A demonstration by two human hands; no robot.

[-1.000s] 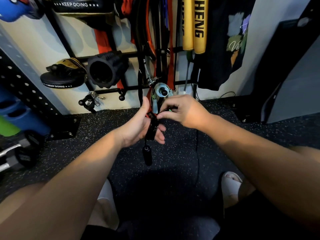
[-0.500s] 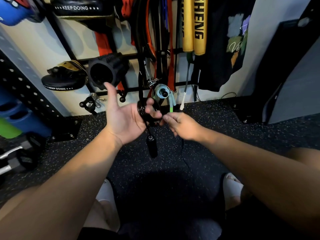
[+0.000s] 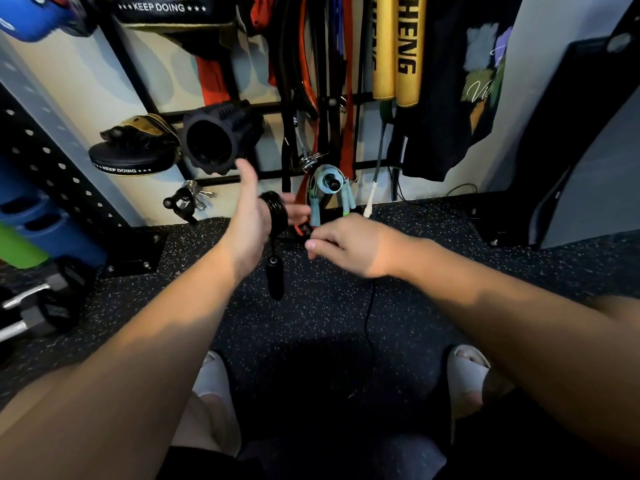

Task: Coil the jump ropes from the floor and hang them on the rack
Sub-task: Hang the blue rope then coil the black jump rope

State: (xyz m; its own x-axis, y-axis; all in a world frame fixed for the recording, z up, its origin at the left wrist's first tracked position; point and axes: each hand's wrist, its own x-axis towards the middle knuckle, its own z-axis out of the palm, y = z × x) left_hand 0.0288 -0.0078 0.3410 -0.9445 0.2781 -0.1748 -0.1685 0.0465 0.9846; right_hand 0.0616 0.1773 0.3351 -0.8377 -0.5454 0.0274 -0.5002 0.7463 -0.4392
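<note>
Black cord, thin and glossy, sits wound in tight loops around the fingers of my left hand (image 3: 254, 216), and this is the black plastic jump rope (image 3: 275, 211) I am coiling. That hand is spread, thumb raised, with the loops bunched across the fingers just beyond the palm. One stubby black handle (image 3: 274, 277) dangles on a short length below the hand, clear of the speckled rubber floor (image 3: 329, 306). My right hand (image 3: 349, 245) is just beside the left one, fingertips pinched on the free cord, which trails down from under it toward the floor between my feet.

To do this wrap well, I judge that I should keep light tension with the pinching hand, lay each turn beside the last rather than over it, and keep the left fingers spread so the loops do not slide off. The dangling handle could swing and loosen the first turns.

Beyond both hands stands the black metal wall rack (image 3: 263, 174), where a pale blue coiled rope (image 3: 329, 183) already hangs.
</note>
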